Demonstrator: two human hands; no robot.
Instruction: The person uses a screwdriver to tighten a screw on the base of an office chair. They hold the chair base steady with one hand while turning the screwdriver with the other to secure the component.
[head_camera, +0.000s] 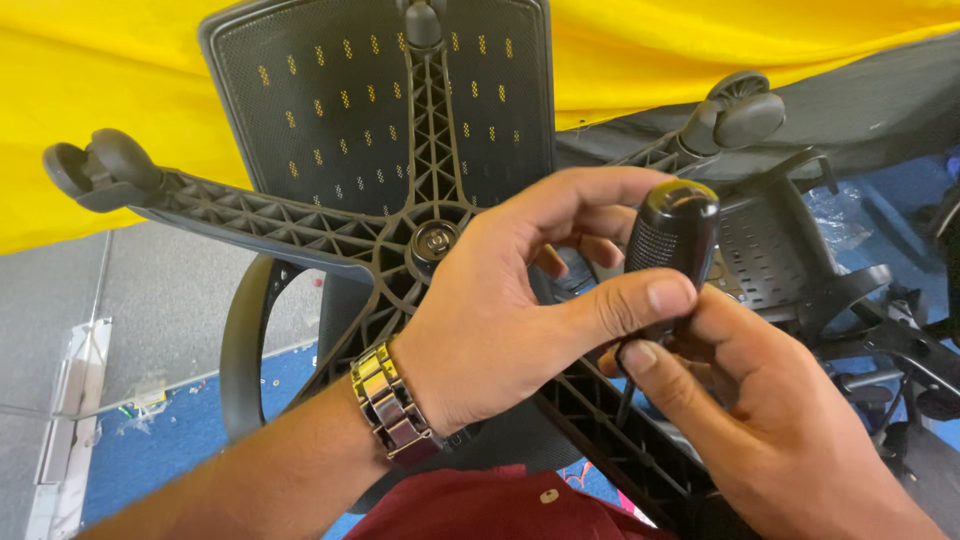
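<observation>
Both hands close on one screwdriver (668, 250), the left hand (500, 300) wrapping its black handle from the left, the right hand (770, 410) pinching the shaft below, its long axis pointing down toward the chair base (300, 225).

Yellow cloth (760, 40) hangs across back. Grey panel wall (150, 300) at left. Blue floor (180, 440) littered with scraps. More black chair parts (880, 330) at right. Bright, even light.

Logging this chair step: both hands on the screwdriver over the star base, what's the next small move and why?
Probably seat the tip before turning: left hand and right hand both hold the screwdriver above the chair base, and its tip is hidden behind the fingers, so contact can't be confirmed.
</observation>
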